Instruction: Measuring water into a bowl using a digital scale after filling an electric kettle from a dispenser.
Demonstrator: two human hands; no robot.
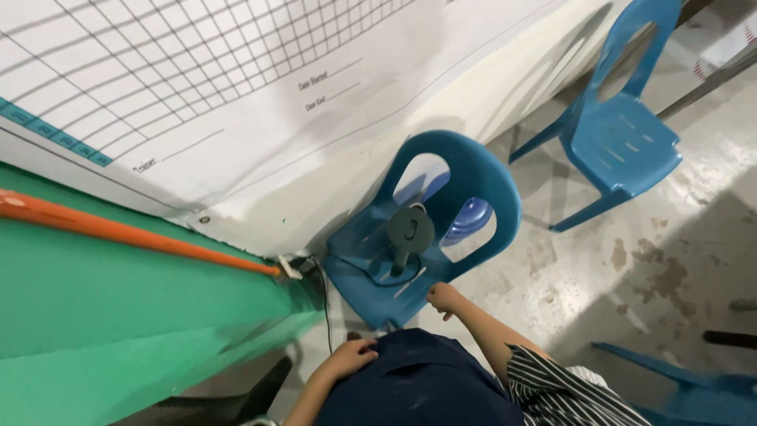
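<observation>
Our right hand [444, 298] touches the front seat edge of a blue plastic chair [473, 181] carrying a small grey fan [409, 233] (grasping nothing); our left hand [349, 356] rests loosely on our dark lap.

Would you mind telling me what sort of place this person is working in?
Probably a training room or workshop. A large printed grid chart hangs on the wall, plain blue plastic chairs stand on a stained concrete floor, and the right hand touches a chair holding a small fan.
</observation>
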